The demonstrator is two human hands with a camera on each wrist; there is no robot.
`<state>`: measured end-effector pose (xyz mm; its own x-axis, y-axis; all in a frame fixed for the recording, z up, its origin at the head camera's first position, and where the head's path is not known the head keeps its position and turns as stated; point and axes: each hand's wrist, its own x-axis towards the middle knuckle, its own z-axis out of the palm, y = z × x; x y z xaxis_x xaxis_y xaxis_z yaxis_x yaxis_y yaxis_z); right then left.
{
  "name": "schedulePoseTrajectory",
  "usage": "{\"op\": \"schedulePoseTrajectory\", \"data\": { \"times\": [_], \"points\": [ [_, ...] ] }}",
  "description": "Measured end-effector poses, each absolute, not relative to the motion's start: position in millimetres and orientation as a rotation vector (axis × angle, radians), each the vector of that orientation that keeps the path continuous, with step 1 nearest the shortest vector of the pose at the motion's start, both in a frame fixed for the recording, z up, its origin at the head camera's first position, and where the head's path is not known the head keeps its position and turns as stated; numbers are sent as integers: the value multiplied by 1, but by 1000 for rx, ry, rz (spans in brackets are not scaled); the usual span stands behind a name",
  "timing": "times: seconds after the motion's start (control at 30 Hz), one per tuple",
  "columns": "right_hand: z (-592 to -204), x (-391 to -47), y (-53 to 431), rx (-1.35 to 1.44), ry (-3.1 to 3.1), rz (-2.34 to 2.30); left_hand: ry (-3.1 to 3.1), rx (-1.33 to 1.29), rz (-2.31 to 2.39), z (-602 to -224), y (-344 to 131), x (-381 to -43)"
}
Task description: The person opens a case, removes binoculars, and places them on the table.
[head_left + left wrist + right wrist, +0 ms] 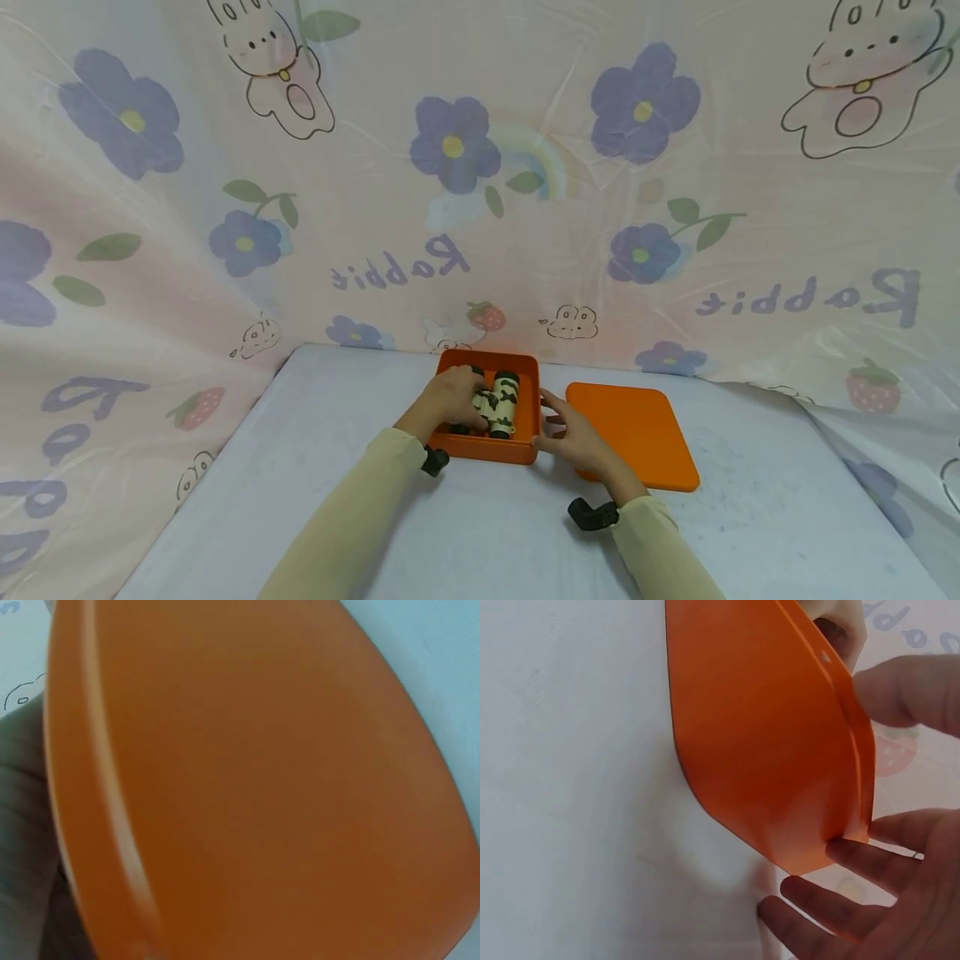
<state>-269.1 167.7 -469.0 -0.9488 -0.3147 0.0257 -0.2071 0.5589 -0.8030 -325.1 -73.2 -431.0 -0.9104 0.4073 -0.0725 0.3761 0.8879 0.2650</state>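
Camouflage-patterned binoculars (506,405) lie inside an orange box (487,451). My left hand (450,396) reaches over the box's left side and holds the binoculars by the left barrel, covering most of it. In the left wrist view the box's outer wall (262,780) fills the picture and hides most of that hand. My right hand (576,436) is at the box's right side with its fingers spread. In the right wrist view, its thumb (900,694) touches the box rim and some fingertips touch the side wall.
A flat orange lid (637,433) lies on the white tabletop (510,533), right of the box and partly behind my right hand. Curtains (525,233) printed with flowers and rabbits stand behind the table and at its sides.
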Motion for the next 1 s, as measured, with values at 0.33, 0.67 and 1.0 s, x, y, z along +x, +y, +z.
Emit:
{"op": "schedulePoseTrajectory", "data": {
  "times": [0.33,0.67,1.0],
  "points": [
    [-467,-269,171,-484,2642,-1330,2926,634,401,-424,-72,-321],
    [-465,-270,173,-495,2611,-1317,2939,650,398,-421,-75,-321],
    [-465,-272,174,-554,2600,-1297,2940,638,424,-413,-76,-317]
  ]
}}
